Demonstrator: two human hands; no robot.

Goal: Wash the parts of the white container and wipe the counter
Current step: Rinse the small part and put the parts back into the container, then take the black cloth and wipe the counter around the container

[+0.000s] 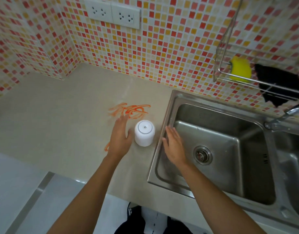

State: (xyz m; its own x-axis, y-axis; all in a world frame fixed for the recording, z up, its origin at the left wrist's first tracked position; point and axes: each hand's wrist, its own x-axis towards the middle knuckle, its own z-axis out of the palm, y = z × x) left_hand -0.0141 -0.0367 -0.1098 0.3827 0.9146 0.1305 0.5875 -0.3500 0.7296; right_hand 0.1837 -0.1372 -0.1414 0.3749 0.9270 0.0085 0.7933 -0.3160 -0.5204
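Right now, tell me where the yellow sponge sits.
The yellow sponge sits in the wire rack on the tiled wall, upper right, above the sink, beside a black cloth.

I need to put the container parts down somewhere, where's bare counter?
Bare counter runs left of the left hand to the tiled corner. Crowded: orange smears behind the white container, which stands close to the sink rim.

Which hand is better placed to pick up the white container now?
Probably the left hand: it is open right beside the white container on the counter. The right hand, also open, sits farther off, over the sink rim. Either could reach it.
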